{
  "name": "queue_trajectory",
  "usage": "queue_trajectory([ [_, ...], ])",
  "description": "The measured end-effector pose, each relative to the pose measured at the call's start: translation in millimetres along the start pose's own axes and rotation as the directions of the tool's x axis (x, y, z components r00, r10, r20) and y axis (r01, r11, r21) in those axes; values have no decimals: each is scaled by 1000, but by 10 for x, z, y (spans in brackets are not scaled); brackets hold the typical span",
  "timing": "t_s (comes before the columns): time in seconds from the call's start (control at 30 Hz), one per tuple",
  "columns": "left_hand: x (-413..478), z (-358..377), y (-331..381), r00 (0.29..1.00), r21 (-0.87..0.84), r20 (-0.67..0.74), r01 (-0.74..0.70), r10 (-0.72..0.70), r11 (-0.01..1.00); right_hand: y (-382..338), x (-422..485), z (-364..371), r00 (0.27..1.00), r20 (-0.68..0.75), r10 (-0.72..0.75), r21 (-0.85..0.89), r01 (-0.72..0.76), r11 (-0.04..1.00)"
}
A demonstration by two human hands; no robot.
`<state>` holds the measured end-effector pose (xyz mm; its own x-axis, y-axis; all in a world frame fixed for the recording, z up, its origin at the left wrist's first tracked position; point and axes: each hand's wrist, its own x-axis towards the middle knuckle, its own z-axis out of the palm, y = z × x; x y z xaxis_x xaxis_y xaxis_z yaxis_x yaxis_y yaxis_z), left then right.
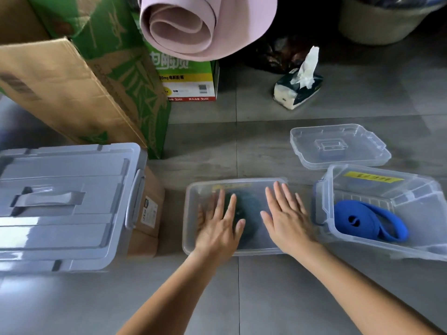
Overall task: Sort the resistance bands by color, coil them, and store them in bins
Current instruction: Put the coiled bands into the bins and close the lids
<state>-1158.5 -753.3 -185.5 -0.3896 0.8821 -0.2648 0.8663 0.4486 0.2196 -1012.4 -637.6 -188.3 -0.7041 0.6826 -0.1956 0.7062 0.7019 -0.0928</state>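
Grey lidded crate (65,204) on the floor (242,298), well left of the left grip (217,228). Open clear bin (423,189) just right of the right grip (287,221). Closed clear bin (191,213) directly under both grips. Loose clear lid (338,146) beyond the right grip. Blue band (370,218) coiled in the open bin. Dark green band (249,209) coiled in the closed bin, partly beneath the left grip. Both grips flat, fingers spread, palms down on that bin's lid.
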Motion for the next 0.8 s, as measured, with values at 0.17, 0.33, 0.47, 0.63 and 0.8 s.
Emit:
queue_trajectory([
  [0.17, -32, 157, -52, 996, 29, -84, 35, -32, 999, -49, -70, 56, 1000, -1, 30, 16, -30, 999],
  [0.33, -45, 196, -50, 990, 3, -139, 11, -11, 1000, -56, -56, 45, 998, -60, 17, 74, -13, 997],
  [0.47, -39, 143, -57, 995, 3, -90, 33, -32, 999, -68, -48, 40, 1000, 6, 15, 75, -16, 997],
  [0.63, 54, 19, 61, 995, 57, -22, 103, -102, 993, 11, 50, -114, 989, 132, -68, 145, 48, 988],
  [0.8, 392, -172, 607, 989, -1, -108, 98, -97, 995, 517, -81, -501, 966, -231, -115, 197, 162, 967],
])
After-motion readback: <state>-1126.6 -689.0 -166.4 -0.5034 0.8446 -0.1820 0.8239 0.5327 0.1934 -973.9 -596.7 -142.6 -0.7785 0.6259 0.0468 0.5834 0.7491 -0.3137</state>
